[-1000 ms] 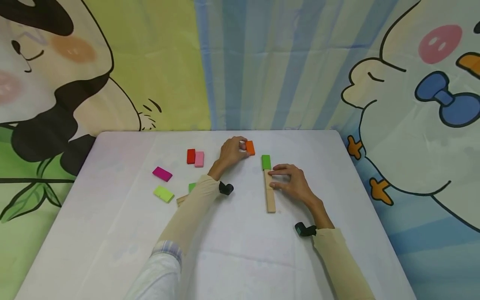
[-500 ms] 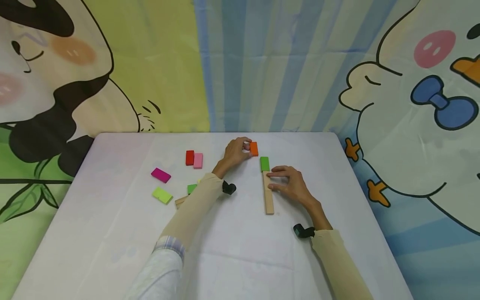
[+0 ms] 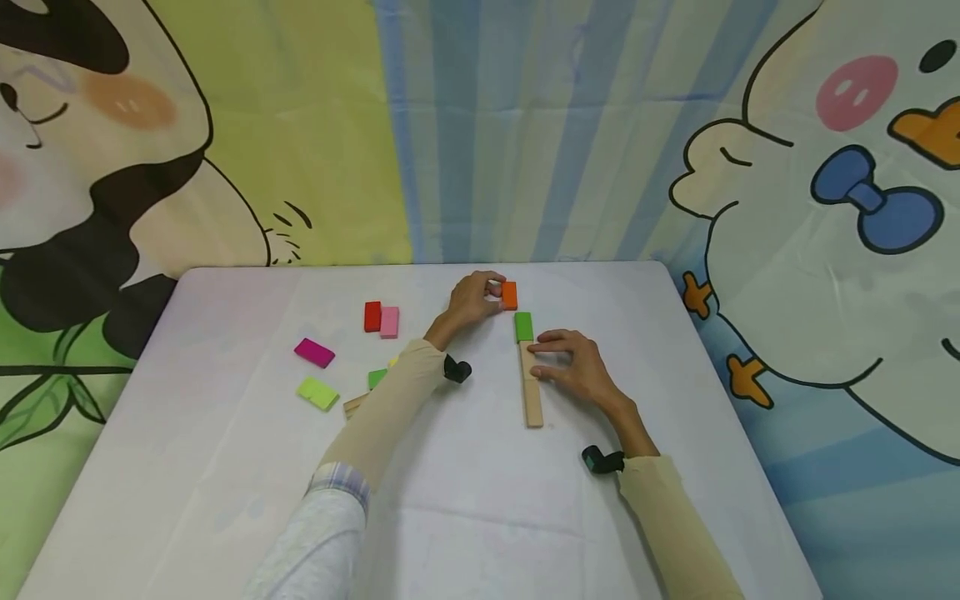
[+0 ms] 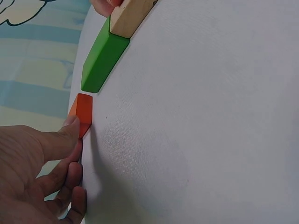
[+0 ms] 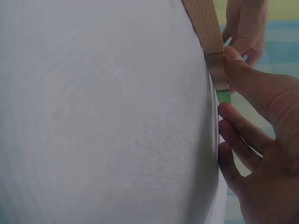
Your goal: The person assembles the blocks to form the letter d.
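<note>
My left hand (image 3: 471, 300) pinches an orange block (image 3: 509, 295) between thumb and fingers near the far table edge. Just beyond the end of a green block (image 4: 103, 58), the orange one is separated from it by a small gap. That green block lies end to end with light wooden blocks (image 3: 532, 400), forming a straight row. My right hand (image 3: 577, 367) touches the row from its right side. Its thumb (image 5: 233, 53) lies against the wood and its fingertips are close to the green end. Whether the orange block rests on the table or hangs slightly above it, I cannot tell.
Left of the row lie a red block (image 3: 372, 317) beside a pink block (image 3: 389, 322), a magenta block (image 3: 315, 352) and a lime block (image 3: 318, 393). My left sleeve partly covers another green block (image 3: 377, 378) and a wooden piece (image 3: 354, 406). The white table (image 3: 225, 500) meets a patterned backdrop.
My left hand has shifted the orange block a little to the right, closer to the row's green end. The right hand stays at the row, and the head view has turned slightly.
</note>
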`<control>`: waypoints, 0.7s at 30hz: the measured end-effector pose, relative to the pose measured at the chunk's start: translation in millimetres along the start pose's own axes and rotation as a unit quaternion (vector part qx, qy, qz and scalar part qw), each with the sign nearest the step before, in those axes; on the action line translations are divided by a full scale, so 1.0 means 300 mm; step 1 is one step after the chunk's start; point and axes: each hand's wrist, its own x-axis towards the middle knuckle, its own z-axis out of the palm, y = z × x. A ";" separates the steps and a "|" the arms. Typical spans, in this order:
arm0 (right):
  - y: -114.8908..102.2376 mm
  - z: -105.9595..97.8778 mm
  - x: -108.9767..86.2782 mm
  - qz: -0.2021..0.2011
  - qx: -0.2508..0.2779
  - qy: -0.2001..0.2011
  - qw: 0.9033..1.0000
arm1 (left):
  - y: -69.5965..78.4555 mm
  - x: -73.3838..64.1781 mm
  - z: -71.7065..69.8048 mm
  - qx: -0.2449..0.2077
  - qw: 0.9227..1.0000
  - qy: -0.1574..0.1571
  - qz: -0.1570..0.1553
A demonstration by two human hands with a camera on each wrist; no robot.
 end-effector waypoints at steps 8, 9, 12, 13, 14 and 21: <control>0.003 -0.003 0.007 0.001 0.000 0.000 1.000 | -0.003 0.022 0.010 -0.012 1.000 -0.002 0.003; 0.003 -0.003 0.008 0.002 0.001 0.000 1.000 | -0.003 0.025 0.012 -0.013 1.000 -0.001 0.004; 0.007 -0.002 0.009 0.005 -0.001 0.000 1.000 | -0.001 0.032 0.017 -0.013 1.000 0.001 0.008; 0.007 -0.003 0.009 0.006 0.000 0.001 1.000 | 0.001 0.033 0.019 -0.013 1.000 0.000 0.010; 0.008 -0.003 0.009 0.008 0.001 0.001 1.000 | 0.003 0.034 0.021 -0.012 1.000 0.000 0.011; 0.009 -0.002 0.005 0.014 0.005 -0.002 1.000 | 0.013 0.032 0.037 -0.005 1.000 0.002 0.008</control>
